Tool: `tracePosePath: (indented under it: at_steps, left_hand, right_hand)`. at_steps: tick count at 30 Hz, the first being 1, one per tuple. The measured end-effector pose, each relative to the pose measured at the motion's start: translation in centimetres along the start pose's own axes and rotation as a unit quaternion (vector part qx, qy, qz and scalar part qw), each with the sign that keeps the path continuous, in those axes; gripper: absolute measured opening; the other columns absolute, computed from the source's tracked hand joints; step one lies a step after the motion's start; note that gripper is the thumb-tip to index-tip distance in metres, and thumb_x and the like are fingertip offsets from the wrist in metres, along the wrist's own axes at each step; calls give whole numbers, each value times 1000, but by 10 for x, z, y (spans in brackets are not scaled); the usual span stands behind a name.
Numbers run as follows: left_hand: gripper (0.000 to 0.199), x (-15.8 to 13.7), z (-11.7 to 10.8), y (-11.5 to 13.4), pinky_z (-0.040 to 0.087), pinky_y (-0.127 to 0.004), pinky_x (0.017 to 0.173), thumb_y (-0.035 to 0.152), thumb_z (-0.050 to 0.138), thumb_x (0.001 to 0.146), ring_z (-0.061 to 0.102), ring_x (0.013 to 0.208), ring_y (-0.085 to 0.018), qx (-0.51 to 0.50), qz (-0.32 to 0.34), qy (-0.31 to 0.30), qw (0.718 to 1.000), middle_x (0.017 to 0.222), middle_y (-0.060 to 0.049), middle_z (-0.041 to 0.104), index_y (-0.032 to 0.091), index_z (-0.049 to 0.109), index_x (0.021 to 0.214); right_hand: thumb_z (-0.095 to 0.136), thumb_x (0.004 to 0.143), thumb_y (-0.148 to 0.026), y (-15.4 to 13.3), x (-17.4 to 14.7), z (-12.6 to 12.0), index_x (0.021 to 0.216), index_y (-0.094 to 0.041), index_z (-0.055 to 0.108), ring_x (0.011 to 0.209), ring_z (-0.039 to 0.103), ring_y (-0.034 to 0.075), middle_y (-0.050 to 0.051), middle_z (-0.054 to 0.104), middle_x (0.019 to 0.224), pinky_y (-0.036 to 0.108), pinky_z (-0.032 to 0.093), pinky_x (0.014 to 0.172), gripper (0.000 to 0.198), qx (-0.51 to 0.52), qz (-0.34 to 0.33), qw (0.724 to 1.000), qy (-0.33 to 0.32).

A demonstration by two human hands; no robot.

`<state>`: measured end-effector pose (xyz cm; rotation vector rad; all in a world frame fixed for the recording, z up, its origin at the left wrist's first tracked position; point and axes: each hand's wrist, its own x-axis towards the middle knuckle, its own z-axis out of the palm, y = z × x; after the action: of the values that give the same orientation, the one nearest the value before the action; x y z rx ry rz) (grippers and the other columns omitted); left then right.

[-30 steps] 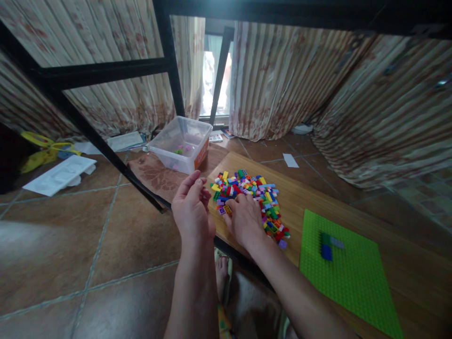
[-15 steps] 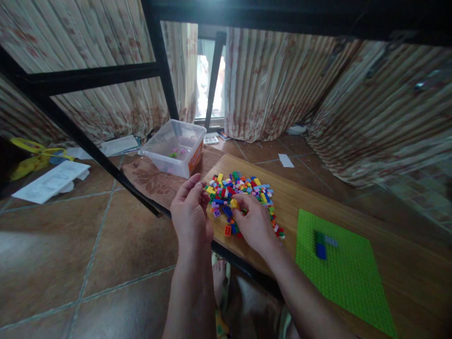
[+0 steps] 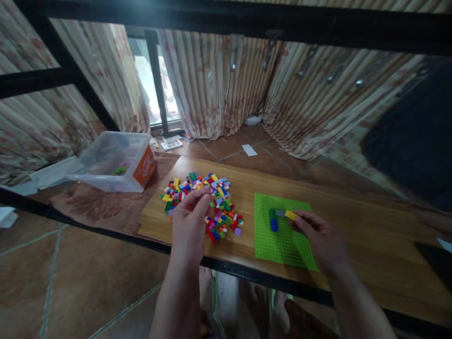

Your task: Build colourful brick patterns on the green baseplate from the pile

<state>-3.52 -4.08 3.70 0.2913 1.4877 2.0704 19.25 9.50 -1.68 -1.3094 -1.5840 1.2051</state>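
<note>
My right hand (image 3: 323, 238) pinches a yellow brick (image 3: 290, 215) by its right end, over the green baseplate (image 3: 263, 242). The brick's left end is at the grey-blue brick (image 3: 280, 213); whether they touch I cannot tell. That grey-blue brick adjoins a dark green brick (image 3: 272, 214), with a blue brick (image 3: 274, 225) nearer me, all on the baseplate. My left hand (image 3: 190, 219) hovers in front of the heap of mixed coloured bricks (image 3: 224, 205), thumb and fingers closed together. What lies between those fingertips, if anything, is too small to make out.
A clear plastic box (image 3: 102, 181) with an orange label and a few pieces inside stands on a brown cloth (image 3: 84, 207) at the left. Under the bricks is a wooden tabletop (image 3: 370, 235) with a black front edge (image 3: 247, 270). A dark frame bar (image 3: 219, 23) crosses above.
My right hand has carried the yellow brick from the heap rightward to the baseplate. The view has swung right, and my left hand stays closed by the heap.
</note>
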Motion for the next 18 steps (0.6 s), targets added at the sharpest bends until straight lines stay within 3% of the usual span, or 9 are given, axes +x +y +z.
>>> tracePosePath:
  at_steps: [4,8,13,18]
  left_hand:
    - [24,-12,33,-34,43,-20,58,29,67,72,54,61,-9,128,-18,-115,985,75,-1,66,14,70,91]
    - [22,-17,51,-65,46,-23,65,28,58,80,60,71,-13,256,38,-209,943,80,-3,68,16,68,95]
    - [25,-21,62,-83,48,-27,68,27,53,84,63,74,-16,414,94,-239,873,94,-7,69,16,66,102]
    - [24,-25,77,-91,50,-29,70,24,54,83,64,78,-16,474,118,-246,837,95,-7,68,17,64,104]
  right_hand:
    - [69,70,-44,13,15,-20,97,-18,70,76,66,19,7,72,84,37,52,76,37,3,18,999,27]
    - [70,67,-39,21,24,-23,98,-17,69,75,65,19,6,72,84,36,51,74,38,19,9,1000,7]
    - [65,72,-32,29,27,-27,97,-18,70,75,65,19,6,71,84,36,50,75,29,-68,-32,997,3]
    - [55,83,-28,29,30,-28,101,-20,69,84,64,19,6,70,93,38,48,83,25,-173,-91,981,-8]
